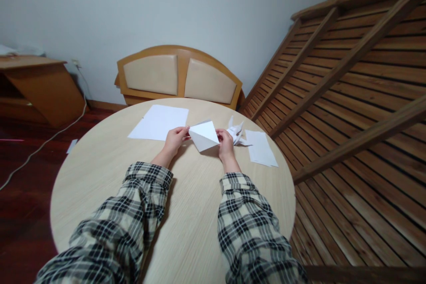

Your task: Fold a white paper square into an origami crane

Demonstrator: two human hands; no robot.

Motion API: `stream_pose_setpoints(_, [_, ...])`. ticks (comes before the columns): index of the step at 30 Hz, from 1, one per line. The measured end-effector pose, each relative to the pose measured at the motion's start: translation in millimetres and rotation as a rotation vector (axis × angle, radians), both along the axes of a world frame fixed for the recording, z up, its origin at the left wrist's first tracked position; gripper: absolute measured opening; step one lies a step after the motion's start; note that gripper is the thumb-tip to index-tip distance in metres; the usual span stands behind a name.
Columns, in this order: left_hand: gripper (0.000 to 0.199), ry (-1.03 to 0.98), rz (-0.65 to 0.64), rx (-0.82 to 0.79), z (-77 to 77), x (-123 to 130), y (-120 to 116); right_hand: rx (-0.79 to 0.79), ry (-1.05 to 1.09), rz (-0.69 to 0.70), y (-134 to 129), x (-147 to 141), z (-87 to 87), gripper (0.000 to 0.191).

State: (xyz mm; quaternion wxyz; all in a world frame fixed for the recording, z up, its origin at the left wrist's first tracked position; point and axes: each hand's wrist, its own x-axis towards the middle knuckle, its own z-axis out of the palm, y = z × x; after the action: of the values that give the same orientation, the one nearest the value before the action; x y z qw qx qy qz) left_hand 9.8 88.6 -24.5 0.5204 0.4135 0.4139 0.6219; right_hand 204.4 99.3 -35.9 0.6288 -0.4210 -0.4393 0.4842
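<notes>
A partly folded piece of white paper is held up between my two hands, a little above the round table. Its folds spread into a pointed, diamond-like shape. My left hand pinches its left corner between thumb and fingers. On the opposite side, my right hand grips the right corner, its fingers closed on the edge. Just right of my right hand lies a folded white paper figure with several pointed tips, perhaps an origami crane.
The round wooden table carries a white paper sheet at the back left and smaller paper pieces at the right. Behind stands a padded headboard. Wooden slats lean at the right; a desk is far left.
</notes>
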Motion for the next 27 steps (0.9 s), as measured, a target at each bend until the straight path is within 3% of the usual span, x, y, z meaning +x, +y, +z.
stream_pose_setpoints(4, [0.021, -0.072, 0.061, -0.033, -0.1, -3.3, 3.0, 0.066, -0.063, -0.188, -1.7, 3.2, 0.3, 0.024])
stream_pose_setpoints(7, [0.024, -0.108, 0.077, -0.063, -1.3, -4.2, 5.3, 0.118, -0.158, -0.243, -4.4, -0.2, 1.5, 0.028])
stream_pose_setpoints(10, [0.024, -0.126, 0.069, -0.092, -3.1, -4.3, 7.4, 0.028, -0.082, -0.12, -7.3, -5.5, 3.4, 0.032])
stream_pose_setpoints(15, [0.026, -0.122, 0.072, -0.119, -6.1, -3.9, 10.1, -0.126, 0.072, 0.233, -14.7, -14.5, 7.9, 0.044])
stream_pose_setpoints(20, [0.028, -0.086, 0.113, -0.111, -8.6, -2.1, 11.3, -0.147, 0.1, 0.302, -20.8, -16.6, 12.7, 0.048])
stream_pose_setpoints(27, [0.028, 0.025, 0.229, -0.058, -13.2, -4.3, 13.4, -0.16, 0.027, 0.41, -21.8, -15.0, 10.0, 0.024])
